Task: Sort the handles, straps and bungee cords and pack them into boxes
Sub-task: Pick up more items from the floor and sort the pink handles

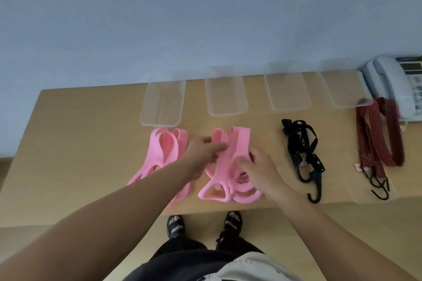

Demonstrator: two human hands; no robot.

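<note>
left hand [202, 151] and right hand [259, 166] both grip the pile of soft pink plastic loop handles [225, 166] between them. right of the right hand: black hooked straps [301, 150], then dark red bungee cords [376, 134]. beyond the hands: four clear rectangular plastic boxes [226, 113].

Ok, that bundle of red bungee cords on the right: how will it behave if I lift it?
Probably floppy: the red bungee cords lie in slack loops, so they would likely sag from one grip. The black hooks at their near ends sit bunched together, so they may tangle or snag. Thin cord, so likely light.
</note>
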